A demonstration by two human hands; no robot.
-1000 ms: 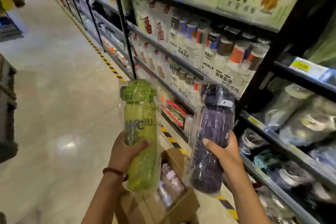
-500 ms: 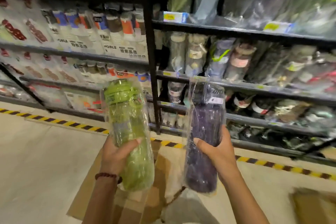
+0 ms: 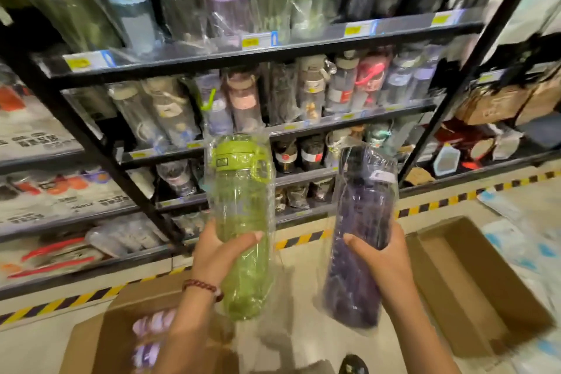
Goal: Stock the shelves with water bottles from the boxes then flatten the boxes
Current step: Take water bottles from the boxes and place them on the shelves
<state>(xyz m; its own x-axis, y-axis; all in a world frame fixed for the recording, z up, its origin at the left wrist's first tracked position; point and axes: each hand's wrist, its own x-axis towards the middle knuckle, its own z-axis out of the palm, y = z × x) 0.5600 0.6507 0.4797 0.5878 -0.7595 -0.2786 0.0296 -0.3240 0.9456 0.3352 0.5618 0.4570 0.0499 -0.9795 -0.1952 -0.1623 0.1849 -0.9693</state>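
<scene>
Both wrapped bottles have swung round to face the black metal shelves (image 3: 212,62): the left hand (image 3: 217,255) grips a green plastic bottle (image 3: 241,222), the right hand (image 3: 384,258) a dark purple one (image 3: 361,237), fingers clenched around each. Stocking seems midway, with bottles remaining in the open cardboard box (image 3: 100,340) and a second brown box (image 3: 473,279) unflattened. Shelves look crowded, leaving narrow gaps.

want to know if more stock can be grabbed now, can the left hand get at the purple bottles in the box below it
Probably not as things stand. The left hand is wrapped around the green bottle, so its fingers are occupied. The purple bottles lie uncovered in the open box just beneath, so the path itself looks free.
</scene>
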